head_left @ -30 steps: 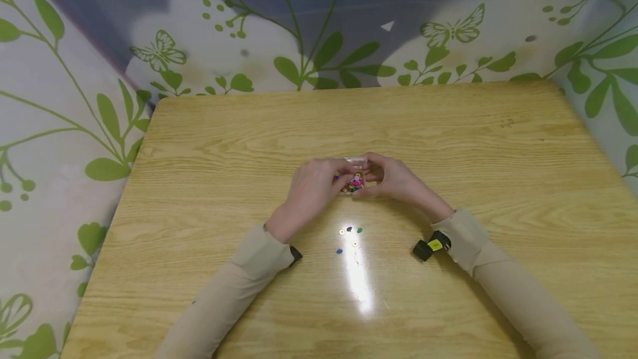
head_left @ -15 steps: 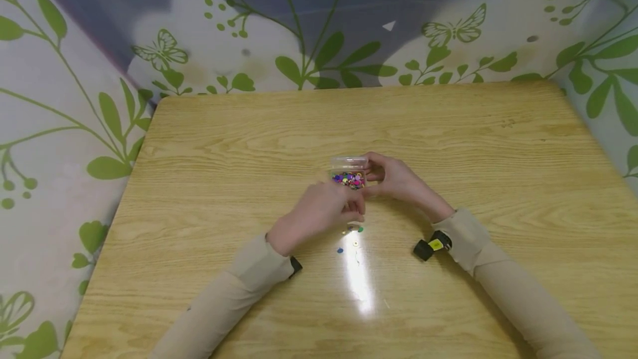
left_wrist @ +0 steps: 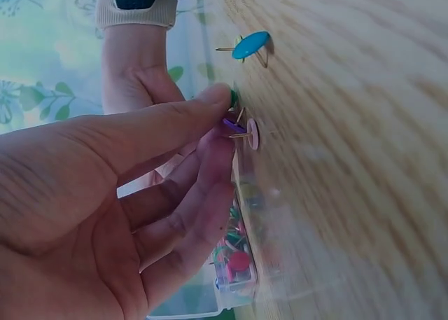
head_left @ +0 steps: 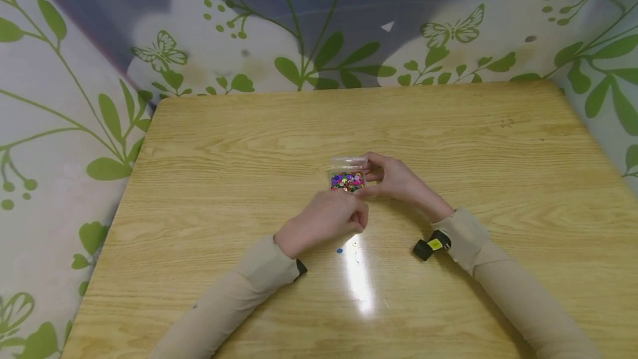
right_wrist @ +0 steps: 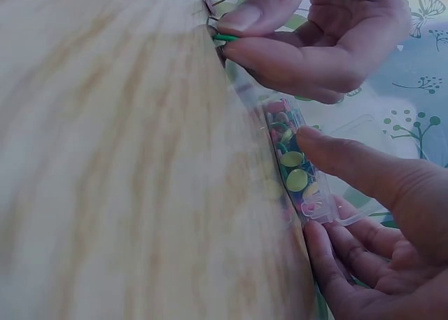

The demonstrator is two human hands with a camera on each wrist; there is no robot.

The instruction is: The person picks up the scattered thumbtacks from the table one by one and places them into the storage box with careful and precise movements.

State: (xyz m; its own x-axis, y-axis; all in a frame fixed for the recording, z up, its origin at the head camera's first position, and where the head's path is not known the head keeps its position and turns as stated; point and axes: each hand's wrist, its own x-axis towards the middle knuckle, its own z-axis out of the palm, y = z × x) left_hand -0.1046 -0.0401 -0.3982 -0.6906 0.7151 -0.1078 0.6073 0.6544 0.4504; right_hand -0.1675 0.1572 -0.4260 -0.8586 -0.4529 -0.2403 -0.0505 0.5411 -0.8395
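Observation:
A small clear plastic box with its lid open holds many coloured thumbtacks. My right hand grips its right end, thumb at the near rim and fingers behind. On the near side of the box, my left hand is down at the loose tacks, pinching a green thumbtack between thumb and forefinger. Beside those fingertips, a purple thumbtack and a pale-headed thumbtack lie on the table. A blue thumbtack rests a little nearer the body.
A yellow-centred tack lies in the glare on the wooden table. Black wrist devices are strapped at both cuffs. Leaf-patterned cloth covers the wall behind and at the sides.
My left hand has come out of the box and moved toward the body, onto the loose tacks, where it has taken hold of the green one. The right hand stays at the box.

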